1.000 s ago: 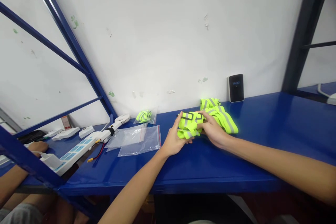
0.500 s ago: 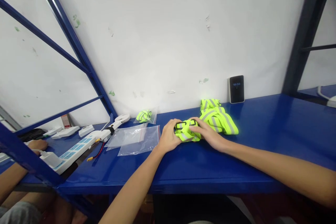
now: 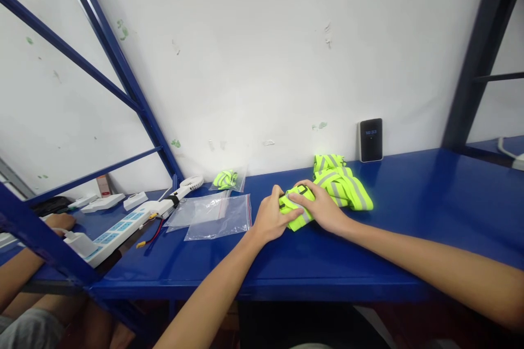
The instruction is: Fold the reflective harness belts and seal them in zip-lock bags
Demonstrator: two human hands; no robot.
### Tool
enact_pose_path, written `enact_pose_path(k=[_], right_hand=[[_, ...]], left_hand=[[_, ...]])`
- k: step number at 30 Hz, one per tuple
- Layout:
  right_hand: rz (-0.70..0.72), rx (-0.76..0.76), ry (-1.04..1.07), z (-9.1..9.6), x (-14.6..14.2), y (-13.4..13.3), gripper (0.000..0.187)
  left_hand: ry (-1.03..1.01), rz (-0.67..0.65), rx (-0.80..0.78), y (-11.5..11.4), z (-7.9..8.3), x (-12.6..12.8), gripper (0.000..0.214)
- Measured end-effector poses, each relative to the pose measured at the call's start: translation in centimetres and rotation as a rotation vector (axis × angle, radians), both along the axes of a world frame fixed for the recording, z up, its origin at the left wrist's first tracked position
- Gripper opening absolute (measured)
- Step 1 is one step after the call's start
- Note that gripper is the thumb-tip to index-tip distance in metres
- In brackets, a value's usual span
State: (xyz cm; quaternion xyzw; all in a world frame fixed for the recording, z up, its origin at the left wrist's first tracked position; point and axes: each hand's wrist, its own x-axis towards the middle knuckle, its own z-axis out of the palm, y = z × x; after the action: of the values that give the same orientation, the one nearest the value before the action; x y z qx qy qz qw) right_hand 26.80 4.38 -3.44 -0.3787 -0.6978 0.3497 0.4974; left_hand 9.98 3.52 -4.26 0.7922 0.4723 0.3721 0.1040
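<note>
A folded bundle of neon-yellow reflective strap [image 3: 301,220], with grey stripes and a black buckle, is held between both hands just above the blue table. My left hand [image 3: 273,217] grips its left side, thumb laid across the front. My right hand [image 3: 321,208] closes over its right side, thumb pressing on top. Behind my right hand lies a loose pile of more neon-yellow reflective straps [image 3: 344,185]. Flat clear zip bags [image 3: 219,223] lie left of my left hand. Farther back, a clear bag holds another folded neon strap [image 3: 225,179].
A white power strip [image 3: 118,234] and a small white fan [image 3: 190,182] lie to the left, near a red-black cable [image 3: 153,234]. A black-faced device [image 3: 370,140] leans on the wall. Another person's hand [image 3: 59,222] rests beyond the blue shelf post [image 3: 135,92].
Both hands have tightened around the strap bundle and turned it, so it looks more compact and tilted. My left hand has shifted slightly right, its thumb now across the front.
</note>
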Motion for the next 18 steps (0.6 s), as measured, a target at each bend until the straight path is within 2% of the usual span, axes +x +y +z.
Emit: enact_pose_path(k=[6,12,18], right_hand=[[-0.030,0.024,-0.036,0.0,0.1,-0.1,0.034],[-0.073,0.036,-0.050,-0.7,0.0,0.5,0.048],[-0.074,0.120,-0.071,-0.6,0.3,0.9,0.030]], left_hand=[[0.074,0.005,0.044,-0.1,0.1,-0.1,0.027],[0.170,0.048,0.079,-0.1,0.1,0.3,0.030],[0.245,0.089,0.164,-0.5,-0.1,1.2,0.031]])
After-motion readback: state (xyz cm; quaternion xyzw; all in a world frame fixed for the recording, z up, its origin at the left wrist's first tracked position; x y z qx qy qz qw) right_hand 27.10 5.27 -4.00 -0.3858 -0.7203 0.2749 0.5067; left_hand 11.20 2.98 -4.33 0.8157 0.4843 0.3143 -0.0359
